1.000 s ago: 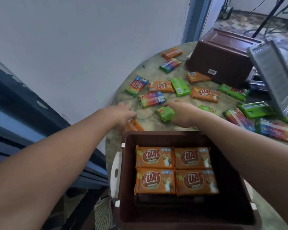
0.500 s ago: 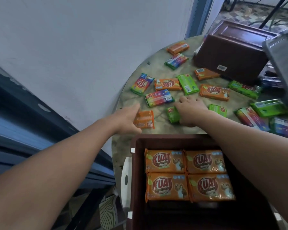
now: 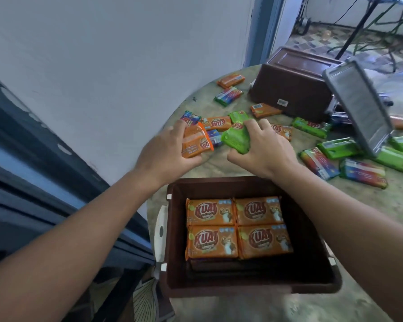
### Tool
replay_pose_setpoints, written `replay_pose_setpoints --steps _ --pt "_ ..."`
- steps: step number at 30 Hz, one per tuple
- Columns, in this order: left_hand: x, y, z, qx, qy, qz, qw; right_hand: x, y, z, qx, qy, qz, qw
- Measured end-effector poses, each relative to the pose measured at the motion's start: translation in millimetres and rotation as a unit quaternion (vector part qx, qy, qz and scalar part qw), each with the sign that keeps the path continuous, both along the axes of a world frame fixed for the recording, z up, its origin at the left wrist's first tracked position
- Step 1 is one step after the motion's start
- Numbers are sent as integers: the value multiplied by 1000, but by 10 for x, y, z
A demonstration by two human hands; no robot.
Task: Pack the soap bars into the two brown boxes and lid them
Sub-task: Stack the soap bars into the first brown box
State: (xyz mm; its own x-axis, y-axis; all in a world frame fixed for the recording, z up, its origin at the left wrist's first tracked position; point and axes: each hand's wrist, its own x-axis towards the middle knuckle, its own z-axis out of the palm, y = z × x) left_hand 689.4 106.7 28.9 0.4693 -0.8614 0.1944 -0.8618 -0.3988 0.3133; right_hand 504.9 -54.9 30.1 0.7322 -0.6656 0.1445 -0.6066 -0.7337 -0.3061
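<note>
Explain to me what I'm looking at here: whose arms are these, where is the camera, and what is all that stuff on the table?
There is no machine here. A person wears a camera on the head, so you look down along their own two arms. The left hand grips an orange soap bar, and the right hand grips a green soap bar. Both are lifted above a round table. Nearest the person stands an open brown box with four orange bars lying flat inside. A second brown box sits farther back, bottom up. More orange, green and rainbow-coloured bars lie scattered around, and a grey lid leans at the right.
</note>
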Motion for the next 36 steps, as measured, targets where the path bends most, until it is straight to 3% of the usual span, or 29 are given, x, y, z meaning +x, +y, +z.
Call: replay_pose_setpoints --steps 7,14,19,22,28,33,36 --pt "-732 470 -17 -1 -20 -69 997 -858 394 -17 32 -31 41 998" --pt "-995 603 -387 102 -42 -123 986 -1200 378 -155 70 78 150 983" --pt "-968 530 -459 142 -75 -128 979 -1138 376 -316 -7 157 169 973" --pt "-960 519 -501 150 -84 -129 977 -1110 352 -368 -24 160 167 973" --pt "-922 548 -554 120 -82 -167 975 -1101 342 -389 -40 184 174 967" --pt "-922 577 -596 9 -89 -186 978 -1102 336 -384 -40 188 175 966" --pt "-981 588 -526 -16 -36 -163 986 -1106 322 -403 -43 187 175 966"
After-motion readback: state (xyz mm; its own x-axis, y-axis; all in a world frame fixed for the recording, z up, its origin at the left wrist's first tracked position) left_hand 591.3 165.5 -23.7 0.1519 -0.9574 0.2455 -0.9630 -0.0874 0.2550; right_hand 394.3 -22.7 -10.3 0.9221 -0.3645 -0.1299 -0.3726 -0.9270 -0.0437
